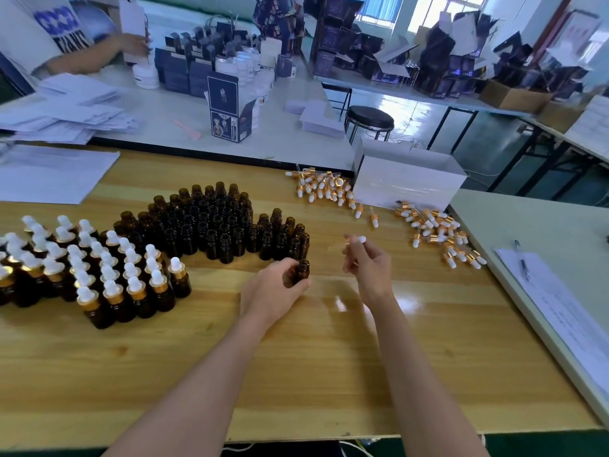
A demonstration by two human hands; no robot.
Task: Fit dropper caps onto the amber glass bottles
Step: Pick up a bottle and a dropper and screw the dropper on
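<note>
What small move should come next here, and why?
Probably the right hand should carry its dropper cap left and lower the tube into the amber bottle. The left hand grips that bottle upright on the table, its mouth open, and the cap is pinched off to its right, apart from it.

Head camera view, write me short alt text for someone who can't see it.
A person's left hand grips an uncapped amber bottle at a wooden table while the right hand pinches a dropper cap beside it. Capped bottles stand at left, uncapped bottles behind, loose caps at right.
</note>
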